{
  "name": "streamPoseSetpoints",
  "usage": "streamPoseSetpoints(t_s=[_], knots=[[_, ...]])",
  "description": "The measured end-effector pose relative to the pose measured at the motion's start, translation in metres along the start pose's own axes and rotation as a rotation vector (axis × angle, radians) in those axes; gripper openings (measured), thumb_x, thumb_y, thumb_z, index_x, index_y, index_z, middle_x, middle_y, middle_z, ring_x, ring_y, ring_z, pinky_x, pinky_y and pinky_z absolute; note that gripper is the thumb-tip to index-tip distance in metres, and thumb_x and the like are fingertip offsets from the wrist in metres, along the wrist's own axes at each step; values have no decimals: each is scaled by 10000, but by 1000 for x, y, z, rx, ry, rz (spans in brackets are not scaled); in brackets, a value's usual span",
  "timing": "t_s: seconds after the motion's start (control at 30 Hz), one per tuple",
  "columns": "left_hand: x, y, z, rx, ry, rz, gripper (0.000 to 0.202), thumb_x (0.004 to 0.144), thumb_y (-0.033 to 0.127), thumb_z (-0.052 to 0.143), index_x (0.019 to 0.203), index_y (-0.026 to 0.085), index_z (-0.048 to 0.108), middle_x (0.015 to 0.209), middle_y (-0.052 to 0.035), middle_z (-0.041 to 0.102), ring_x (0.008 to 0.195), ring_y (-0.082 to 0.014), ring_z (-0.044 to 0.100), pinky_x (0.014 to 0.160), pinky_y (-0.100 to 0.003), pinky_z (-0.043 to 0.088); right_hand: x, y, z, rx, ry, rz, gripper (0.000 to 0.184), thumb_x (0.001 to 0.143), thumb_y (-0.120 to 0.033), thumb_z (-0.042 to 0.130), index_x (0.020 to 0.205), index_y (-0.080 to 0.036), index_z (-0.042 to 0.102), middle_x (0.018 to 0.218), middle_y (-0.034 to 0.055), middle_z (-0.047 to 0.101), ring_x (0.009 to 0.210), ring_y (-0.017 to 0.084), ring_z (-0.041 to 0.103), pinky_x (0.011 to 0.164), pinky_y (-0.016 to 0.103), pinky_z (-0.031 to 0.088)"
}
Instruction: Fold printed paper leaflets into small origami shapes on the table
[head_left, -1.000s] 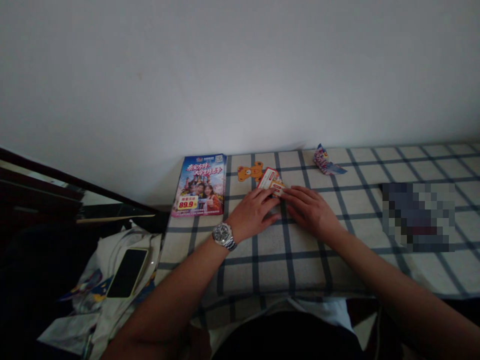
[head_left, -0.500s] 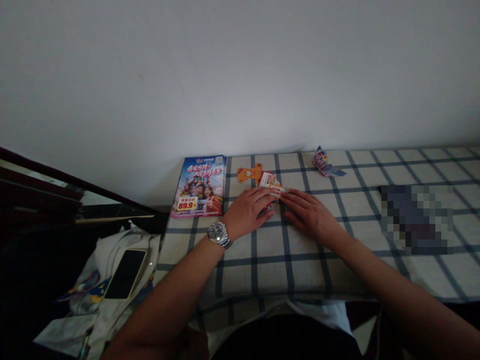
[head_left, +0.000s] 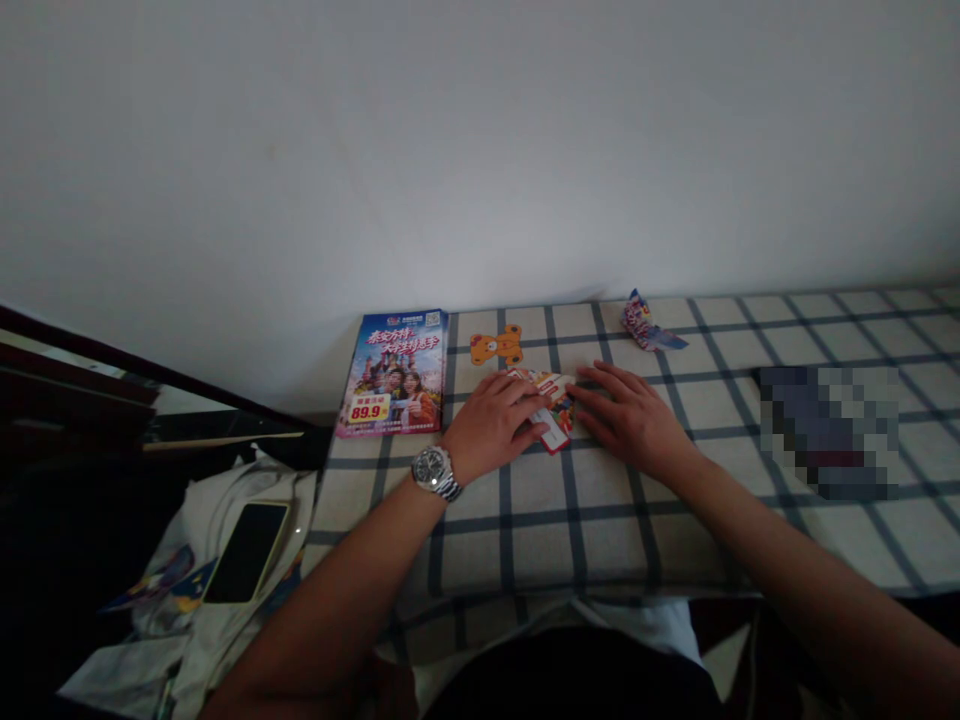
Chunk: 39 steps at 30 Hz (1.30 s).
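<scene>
My left hand (head_left: 495,425), with a metal watch (head_left: 435,472) on the wrist, lies flat on a small red-and-white printed paper (head_left: 553,412) on the checked cloth (head_left: 570,520). Its fingers press the paper's left part. My right hand (head_left: 628,418) rests flat just right of the paper, fingers stretched out and touching its right edge. The paper looks partly folded, with a corner sticking out between the two hands.
A colourful flyer (head_left: 394,372) lies at the cloth's left end by the wall. An orange bear cut-out (head_left: 496,346) and a crumpled wrapper (head_left: 643,324) lie further back. A blurred dark patch (head_left: 829,430) is at the right. A phone (head_left: 246,552) rests on white fabric at the left.
The small paper has come towards me and been turned or folded, its corner now showing between the hands. Both hands shifted slightly with it; the right fingers spread a little.
</scene>
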<state>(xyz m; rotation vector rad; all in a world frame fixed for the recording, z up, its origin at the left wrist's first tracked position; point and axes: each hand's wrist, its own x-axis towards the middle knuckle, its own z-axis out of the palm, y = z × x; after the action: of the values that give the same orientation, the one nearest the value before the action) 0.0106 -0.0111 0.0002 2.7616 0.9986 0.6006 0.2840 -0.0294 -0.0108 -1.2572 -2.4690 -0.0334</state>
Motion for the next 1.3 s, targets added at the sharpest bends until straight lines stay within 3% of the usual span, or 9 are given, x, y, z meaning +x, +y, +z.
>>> streamPoseSetpoints(t_s=[0.2, 0.3, 0.5, 0.73, 0.9, 1.3], knots=[[0, 3, 0, -38, -17, 10, 301, 1038, 383, 615, 1277, 220, 695, 1265, -84, 666, 1188, -263, 597, 1103, -502, 491, 6, 0, 6, 91, -1, 4, 394, 1032, -333, 597, 1399, -217, 680, 1509, 127, 612, 1472, 365, 486, 1184, 577, 479], [0, 3, 2, -63, -15, 33, 280, 1039, 371, 611, 1244, 197, 690, 1369, -94, 634, 1278, -272, 578, 1141, -495, 489, 9, 1, 8, 126, -29, -12, 399, 1040, -315, 579, 1419, -223, 665, 1512, 116, 610, 1499, 362, 453, 1199, 578, 462], [0, 3, 8, -81, -47, 50, 367, 1022, 325, 644, 1358, 181, 609, 1408, -100, 633, 1337, -271, 583, 1133, -460, 530, 12, 6, 9, 170, -16, -7, 371, 1053, -303, 555, 1400, -250, 673, 1474, 111, 632, 1469, 347, 483, 1185, 581, 457], [1, 3, 6, -59, -70, 74, 366, 1027, 331, 631, 1363, 187, 612, 1430, -98, 621, 1326, -272, 590, 1127, -461, 533, 28, 15, 8, 265, 29, 47, 232, 1017, -273, 615, 1223, -235, 712, 1248, 96, 744, 1174, 294, 679, 1036, 489, 518], [4, 5, 3, -63, -86, 72, 351, 1006, 311, 663, 1330, 183, 616, 1439, -94, 628, 1348, -277, 574, 1156, -471, 508, 49, 18, 6, 261, 59, 92, 67, 978, -250, 671, 982, -206, 722, 1025, 88, 764, 996, 280, 693, 933, 434, 510], [4, 5, 2, -71, -84, 66, 347, 1007, 315, 664, 1326, 189, 611, 1436, -86, 628, 1322, -266, 583, 1115, -452, 536, 67, 21, 6, 110, -8, 31, 66, 964, -227, 681, 929, -201, 731, 996, 88, 721, 921, 265, 658, 824, 382, 492]])
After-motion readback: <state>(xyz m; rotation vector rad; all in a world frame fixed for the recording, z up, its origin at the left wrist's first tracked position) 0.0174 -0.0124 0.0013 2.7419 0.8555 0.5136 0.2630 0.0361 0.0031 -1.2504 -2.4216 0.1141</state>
